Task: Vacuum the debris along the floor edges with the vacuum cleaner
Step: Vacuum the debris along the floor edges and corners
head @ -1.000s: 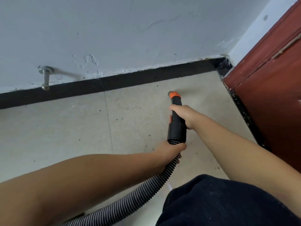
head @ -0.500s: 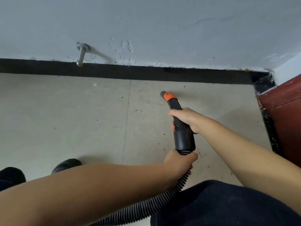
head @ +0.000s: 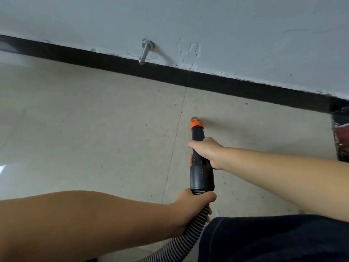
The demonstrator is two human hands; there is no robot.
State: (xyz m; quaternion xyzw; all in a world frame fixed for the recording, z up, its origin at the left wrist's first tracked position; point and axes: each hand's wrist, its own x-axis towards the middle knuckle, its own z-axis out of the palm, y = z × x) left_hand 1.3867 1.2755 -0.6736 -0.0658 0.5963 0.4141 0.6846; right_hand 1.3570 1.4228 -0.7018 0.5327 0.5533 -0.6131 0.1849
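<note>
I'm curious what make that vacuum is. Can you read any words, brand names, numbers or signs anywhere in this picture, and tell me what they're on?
None can be read.
The vacuum nozzle, its orange tip and the ribbed hose show no lettering.
The wall bears only scuffs.

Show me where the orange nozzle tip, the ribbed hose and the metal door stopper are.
orange nozzle tip (head: 196,124): head view, on the orange collar at the wand's far end.
ribbed hose (head: 190,235): head view, on the corrugated stretch below the left hand.
metal door stopper (head: 145,52): head view, on its shaft above the black baseboard.
</note>
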